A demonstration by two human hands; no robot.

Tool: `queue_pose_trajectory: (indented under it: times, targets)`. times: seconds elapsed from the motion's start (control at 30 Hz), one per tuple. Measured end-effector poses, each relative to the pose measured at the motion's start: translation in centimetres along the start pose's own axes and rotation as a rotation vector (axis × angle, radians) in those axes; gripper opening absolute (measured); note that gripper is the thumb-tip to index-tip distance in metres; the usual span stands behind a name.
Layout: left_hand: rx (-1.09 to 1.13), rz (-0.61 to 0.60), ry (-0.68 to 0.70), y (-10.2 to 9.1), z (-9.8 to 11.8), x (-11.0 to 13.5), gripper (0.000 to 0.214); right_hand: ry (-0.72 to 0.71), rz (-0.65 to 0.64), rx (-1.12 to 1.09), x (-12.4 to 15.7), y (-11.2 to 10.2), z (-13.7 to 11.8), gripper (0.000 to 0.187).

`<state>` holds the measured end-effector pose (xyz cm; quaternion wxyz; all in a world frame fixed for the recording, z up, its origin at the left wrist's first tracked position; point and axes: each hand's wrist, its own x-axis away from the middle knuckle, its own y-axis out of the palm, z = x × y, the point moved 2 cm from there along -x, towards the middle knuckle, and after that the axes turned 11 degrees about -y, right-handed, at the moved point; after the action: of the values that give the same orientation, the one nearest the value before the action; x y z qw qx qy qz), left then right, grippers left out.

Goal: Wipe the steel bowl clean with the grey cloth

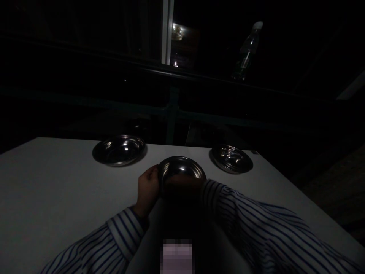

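A steel bowl (180,168) is held up in front of me over the white table (57,182). My left hand (147,188) grips its left rim with curled fingers. My right hand is lost in shadow beneath the bowl's near edge; only the striped sleeve (228,201) leading up to it shows. Two more steel plates lie flat on the table: a wide one (119,150) at the back left and a smaller one (231,158) at the back right.
The room is very dark. Behind the table runs a dark rail or ledge (182,76) with a plastic bottle (247,49) on it. The table's right edge (299,198) slants towards me. A blurred patch (177,255) sits at the bottom centre.
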<state>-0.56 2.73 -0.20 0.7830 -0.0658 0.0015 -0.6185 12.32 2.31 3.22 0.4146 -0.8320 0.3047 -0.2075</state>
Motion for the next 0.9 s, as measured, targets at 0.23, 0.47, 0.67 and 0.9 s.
queue_pose_trajectory:
  times: [0.23, 0.47, 0.67, 0.9]
  targets:
    - [0.04, -0.066, -0.014, -0.1, -0.1, 0.1, 0.034, 0.117, 0.194, 0.271, -0.9, -1.1, 1.9, 0.027]
    - [0.014, -0.086, 0.024, 0.1, 0.4, 0.5, 0.035, 0.229, 0.414, 0.226, -1.2, -1.5, 2.5, 0.024]
    - [0.032, -0.014, 0.046, -0.3, -0.1, 0.2, 0.036, 0.086, 0.437, 0.014, -3.3, 0.0, 0.4, 0.015]
    - [0.079, -0.046, 0.012, -0.2, -0.2, 0.3, 0.037, 0.088, 0.478, -0.089, -3.2, 0.4, 0.3, 0.012]
